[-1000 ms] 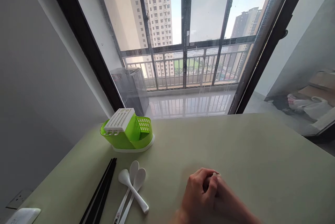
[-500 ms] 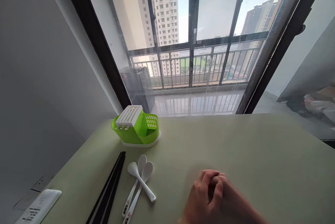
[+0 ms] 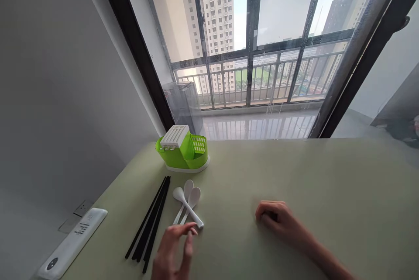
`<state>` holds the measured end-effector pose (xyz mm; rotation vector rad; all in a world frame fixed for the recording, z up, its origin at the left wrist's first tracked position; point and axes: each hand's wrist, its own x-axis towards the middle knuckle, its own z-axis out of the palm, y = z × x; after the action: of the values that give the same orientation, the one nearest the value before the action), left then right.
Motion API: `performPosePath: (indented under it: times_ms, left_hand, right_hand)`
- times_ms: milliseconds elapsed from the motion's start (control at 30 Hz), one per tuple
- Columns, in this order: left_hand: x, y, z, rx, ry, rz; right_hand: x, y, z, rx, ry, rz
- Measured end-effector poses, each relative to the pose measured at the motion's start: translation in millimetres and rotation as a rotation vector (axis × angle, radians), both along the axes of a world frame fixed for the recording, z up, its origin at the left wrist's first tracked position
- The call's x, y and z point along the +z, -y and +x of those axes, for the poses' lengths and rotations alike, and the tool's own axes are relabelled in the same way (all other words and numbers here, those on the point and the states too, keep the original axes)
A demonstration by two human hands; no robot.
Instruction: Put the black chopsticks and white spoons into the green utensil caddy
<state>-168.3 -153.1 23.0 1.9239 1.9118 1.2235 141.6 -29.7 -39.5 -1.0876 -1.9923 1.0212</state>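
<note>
Three white spoons lie crossed over one another on the table, their bowls pointing away from me. My left hand is just in front of them, over the handle ends. Its thumb and index finger are curved and a little apart near the end of the top spoon, with nothing held; it hides the lower handles. Left of the spoons lies a loose bundle of black chopsticks. My right hand rests on the table to the right, its fingers curled into a loose fist with nothing visible inside.
A green utensil holder with a white slotted top stands at the back left of the pale green table. A long white device lies along the left edge by the wall. Beyond the back edge is a glass door.
My hands, clasped together before, have come apart. The left has moved left to the spoons, while the right stays on the table in a fist. The view has shifted slightly left.
</note>
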Motion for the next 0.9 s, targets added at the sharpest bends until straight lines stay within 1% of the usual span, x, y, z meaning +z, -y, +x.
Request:
performPosePath:
  times_ms: [67, 100, 167, 233, 300, 367, 467, 567, 667, 767, 900]
  left_hand:
    - [13.5, -3, -37, 0.213, -0.105, -0.003]
    - [15.7, -5, -53, 0.273, -0.164, -0.013]
    - [11.9, -9, -79, 0.342, -0.28, -0.036]
    - [3.1, -11, -92, 0.408, -0.392, -0.115]
    - [-2.3, -11, -95, 0.473, -0.497, -0.215]
    - [0.9, -13, -91, 0.518, -0.592, -0.312]
    - [20.0, -20, -83, 0.524, -0.704, -0.477]
    - [42.6, -33, -79, 0.477, -0.8, -0.636]
    - [54.8, -43, -81, 0.455, -0.871, -0.73]
    - [55.0, -47, -84, 0.474, -0.865, -0.775]
    - [49.4, -43, -89, 0.495, -0.829, -0.802]
  right_hand:
    - [0.6, 0, 0, -0.007, -0.003, 0.003]
    - [0.9, 0, 0, -0.011, -0.002, 0.006]
    - [0.9, -1, 0, -0.021, -0.001, 0.019]
    - [0.2, -2, 0, -0.029, -0.005, 0.034]
    - [-0.8, -3, 0, -0.037, -0.008, 0.043]
    - [-1.8, -4, 0, -0.04, -0.005, 0.048]
    - [-2.7, -5, 0, -0.042, -0.002, 0.05]
    - [-3.4, -6, 0, -0.038, -0.002, 0.053]
    - [-4.3, -6, -1, -0.034, -0.002, 0.057]
    - [-4.9, -7, -2, -0.037, 0.0, 0.057]
    - [-5.1, -7, -2, -0.043, 0.002, 0.054]
